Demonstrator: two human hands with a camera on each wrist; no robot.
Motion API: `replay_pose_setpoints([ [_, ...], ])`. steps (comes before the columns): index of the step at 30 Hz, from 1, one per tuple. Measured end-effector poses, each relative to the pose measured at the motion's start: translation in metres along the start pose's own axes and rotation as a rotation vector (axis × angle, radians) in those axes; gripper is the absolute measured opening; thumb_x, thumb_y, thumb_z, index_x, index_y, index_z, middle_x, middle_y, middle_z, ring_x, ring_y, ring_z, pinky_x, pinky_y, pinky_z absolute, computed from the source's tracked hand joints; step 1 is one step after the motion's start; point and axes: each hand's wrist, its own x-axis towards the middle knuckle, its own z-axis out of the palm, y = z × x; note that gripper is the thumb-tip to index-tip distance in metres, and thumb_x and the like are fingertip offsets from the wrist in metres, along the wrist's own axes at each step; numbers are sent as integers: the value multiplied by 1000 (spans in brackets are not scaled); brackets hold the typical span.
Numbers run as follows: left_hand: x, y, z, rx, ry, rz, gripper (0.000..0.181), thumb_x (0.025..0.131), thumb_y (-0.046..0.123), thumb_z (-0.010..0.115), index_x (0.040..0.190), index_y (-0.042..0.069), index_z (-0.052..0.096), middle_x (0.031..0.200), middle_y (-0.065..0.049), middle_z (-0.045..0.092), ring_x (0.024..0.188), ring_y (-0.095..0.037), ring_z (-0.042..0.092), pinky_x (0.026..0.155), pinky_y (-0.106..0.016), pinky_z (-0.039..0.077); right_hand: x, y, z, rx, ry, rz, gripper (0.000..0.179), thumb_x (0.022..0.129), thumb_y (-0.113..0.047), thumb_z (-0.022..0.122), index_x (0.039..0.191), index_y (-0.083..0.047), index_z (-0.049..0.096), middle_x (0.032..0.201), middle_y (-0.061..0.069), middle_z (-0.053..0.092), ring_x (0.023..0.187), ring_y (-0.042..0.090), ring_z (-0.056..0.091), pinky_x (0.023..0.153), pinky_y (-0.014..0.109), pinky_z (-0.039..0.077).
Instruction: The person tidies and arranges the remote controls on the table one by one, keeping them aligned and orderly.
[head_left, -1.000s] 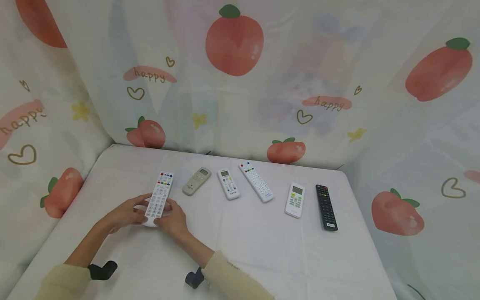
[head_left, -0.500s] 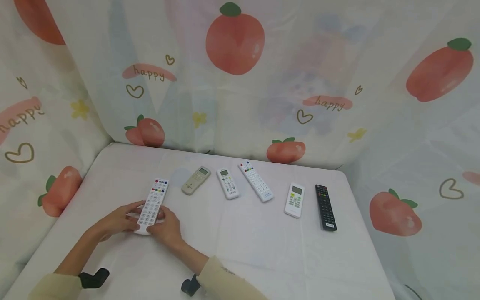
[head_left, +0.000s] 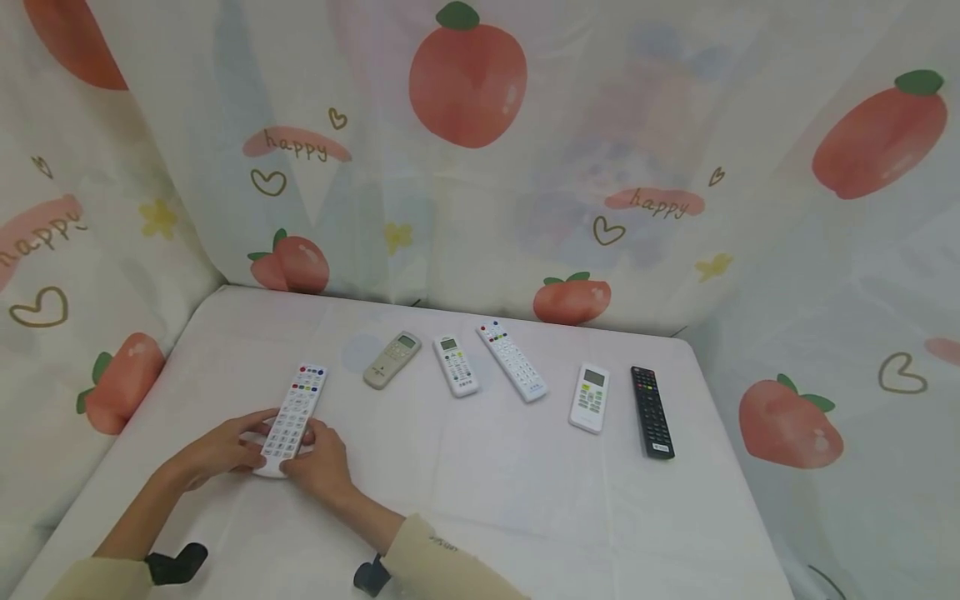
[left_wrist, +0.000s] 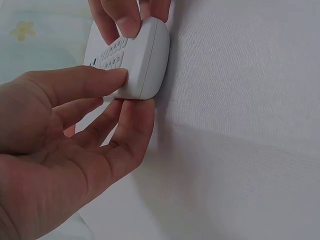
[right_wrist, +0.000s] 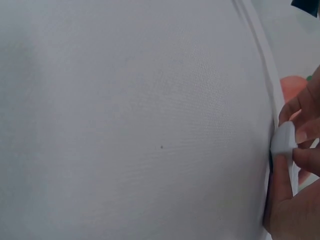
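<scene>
A long white remote control (head_left: 294, 417) with coloured top buttons is at the left of the table, held between both hands near its lower end. My left hand (head_left: 217, 450) pinches its left edge, thumb on the face and fingers beneath, as the left wrist view shows on the remote (left_wrist: 145, 60). From the other side my right hand (head_left: 324, 462) grips it, thumb near the bottom corner. In the right wrist view only the white end of the remote (right_wrist: 284, 140) shows between the fingers. Whether it touches the table is hard to tell.
Behind and to the right lie a beige remote (head_left: 392, 361), a small white remote (head_left: 455, 367), a long white remote (head_left: 512, 362), another white remote (head_left: 590, 398) and a black remote (head_left: 652, 413). A fruit-print curtain (head_left: 480, 208) rises behind the white table (head_left: 510, 500).
Both hands have moved the held white remote toward the near left of the table. The other remotes stay where they were.
</scene>
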Motion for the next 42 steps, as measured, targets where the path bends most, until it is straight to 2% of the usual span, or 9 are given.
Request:
replay_pose_setpoints([
  [9,-1,-2,-4,12,-10,-28,73,89,-1,63,152,-6,27,135,-34,40,96,-28,56,77,-36,54,-1,1,5,-24,0,6,71,77,-3,81,141,0,50,91,-7,49,75,0,56,68,17,49],
  [17,-1,-2,-4,3,-8,-52,75,88,-1,64,152,-6,27,131,-30,43,94,-27,55,75,-36,53,-2,2,4,-32,-2,-17,70,79,-5,82,140,-2,49,93,-6,52,75,-1,57,67,16,49],
  [26,-3,0,-4,2,-10,-56,75,88,0,64,152,-7,26,130,-29,42,95,-27,54,75,-35,53,-2,1,3,-31,-6,-27,68,79,-6,82,139,-3,49,91,-7,54,73,-1,57,65,16,48],
  [42,1,-8,-6,4,0,-58,77,89,4,66,153,-5,25,129,-27,44,97,-28,54,78,-37,54,-1,-1,3,-55,-7,-21,67,80,-8,82,139,-5,50,91,-7,56,72,-1,56,63,16,48],
])
